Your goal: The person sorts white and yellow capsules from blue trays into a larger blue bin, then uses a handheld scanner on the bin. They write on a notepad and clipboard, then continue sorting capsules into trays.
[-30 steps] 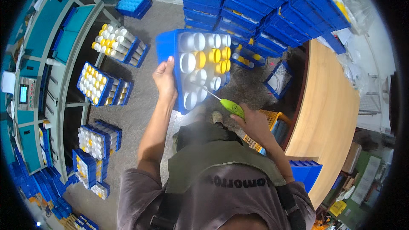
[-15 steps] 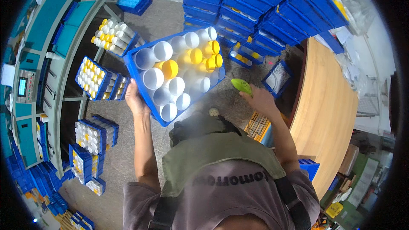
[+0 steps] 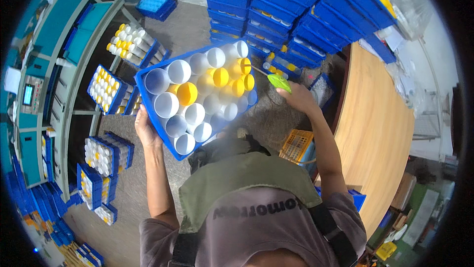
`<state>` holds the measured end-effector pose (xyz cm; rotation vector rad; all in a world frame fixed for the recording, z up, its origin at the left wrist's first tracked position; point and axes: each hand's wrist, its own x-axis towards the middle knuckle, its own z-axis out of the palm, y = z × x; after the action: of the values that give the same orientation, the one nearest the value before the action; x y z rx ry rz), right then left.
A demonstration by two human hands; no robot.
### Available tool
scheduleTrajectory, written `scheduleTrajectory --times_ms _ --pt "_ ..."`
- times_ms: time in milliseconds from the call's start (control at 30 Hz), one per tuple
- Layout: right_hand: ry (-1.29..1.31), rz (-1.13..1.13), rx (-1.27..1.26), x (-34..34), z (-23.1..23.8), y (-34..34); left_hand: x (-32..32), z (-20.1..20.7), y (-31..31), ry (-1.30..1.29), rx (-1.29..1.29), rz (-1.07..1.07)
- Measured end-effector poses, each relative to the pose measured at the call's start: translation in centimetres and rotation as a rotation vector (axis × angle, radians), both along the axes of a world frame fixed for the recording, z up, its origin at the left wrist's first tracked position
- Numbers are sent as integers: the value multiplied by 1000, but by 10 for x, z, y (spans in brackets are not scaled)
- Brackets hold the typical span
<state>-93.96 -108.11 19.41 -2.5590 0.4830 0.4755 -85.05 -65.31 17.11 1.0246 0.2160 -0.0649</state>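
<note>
Tilted in front of me is a blue crate (image 3: 159, 124) of open round tubes, mostly white tubes (image 3: 179, 72) with several yellow tubes (image 3: 187, 93) among them. My left hand (image 3: 144, 128) grips the crate's left side; part of the fingers is hidden by it. In my right hand (image 3: 299, 98), fingers wrapped round it, is a green air blow gun (image 3: 279, 82). Its thin nozzle points at the crate's right end, close to the yellow tubes there. A whitish haze hangs over the tubes.
Stacked blue crates (image 3: 229, 0) rise ahead. A wooden tabletop (image 3: 375, 133) curves along my right, with a yellow basket (image 3: 297, 141) and a hose beside my right forearm. More tube crates (image 3: 101, 156) stand on the floor at left, near a teal machine (image 3: 44, 40).
The crate has shifted slightly left and nearer to me. My right hand has turned the blow gun, and its nozzle now shows by the crate's right end.
</note>
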Motion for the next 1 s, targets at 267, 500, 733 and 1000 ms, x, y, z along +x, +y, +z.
scheduleTrajectory --times_ms 267,500,733,1000 --pt "-38 138 17 -15 24 11 -15 -9 -17 20 27 80" --pt "-78 261 83 -19 45 34 -22 -16 -32 37 71 112" --pt "-160 443 99 -23 73 63 -28 -31 -53 77 175 169" --pt "-367 448 -28 -16 79 76 -50 -33 -64 71 259 177"
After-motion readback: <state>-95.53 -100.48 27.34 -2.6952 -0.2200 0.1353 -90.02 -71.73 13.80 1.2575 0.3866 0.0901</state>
